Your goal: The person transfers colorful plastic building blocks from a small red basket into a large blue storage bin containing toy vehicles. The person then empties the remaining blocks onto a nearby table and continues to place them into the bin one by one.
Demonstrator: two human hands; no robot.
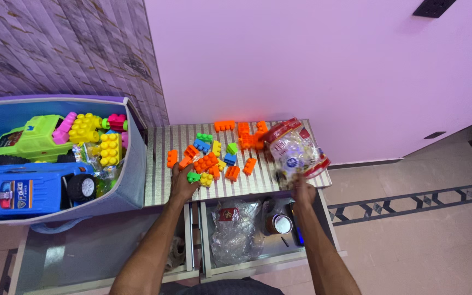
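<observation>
Head view: the left hand point(183, 183) is resting on the striped surface point(157, 186), fingers curling loosely around a green block point(193, 177) at the near-left edge of the scattered blocks point(214, 155). The right hand point(303, 191) is gripping a clear plastic bag point(295, 153), lifted and tilting just right of the blocks. A toy bin point(135, 164) is standing further left.

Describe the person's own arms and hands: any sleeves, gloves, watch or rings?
Both arms are bare from the bottom edge of the picture up to the wrists; no sleeve shows on either. The left hand and right hand wear no gloves. No watch or bracelet shows on either wrist. Rings cannot be ruled out: the fingers are too small and blurred to tell.
</observation>
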